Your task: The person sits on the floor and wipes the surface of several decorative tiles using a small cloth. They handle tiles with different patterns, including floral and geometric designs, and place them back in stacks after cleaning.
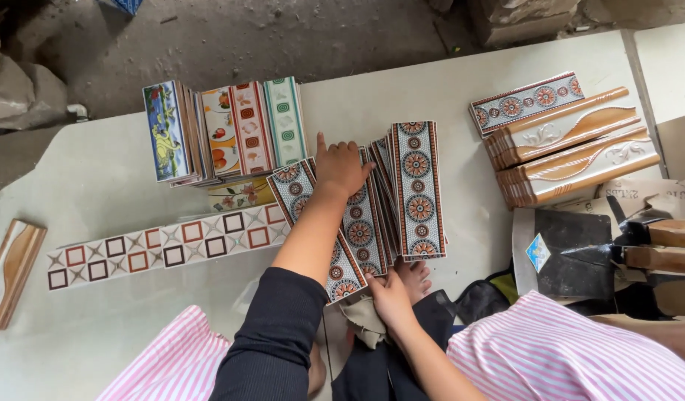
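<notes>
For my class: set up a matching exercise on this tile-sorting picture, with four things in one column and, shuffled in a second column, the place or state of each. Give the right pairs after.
Things
1. left hand
2. right hand
3. brown relief tiles
4. long strip of square-pattern tiles

Places or states
A. stacked at the table's far right
B. lying flat in a row on the table, left of the arms
C. fingers spread flat on top of the medallion tiles
D. at the near end of the fanned medallion tiles, by a bare foot

Pairs: 1-C, 2-D, 3-A, 4-B
</notes>
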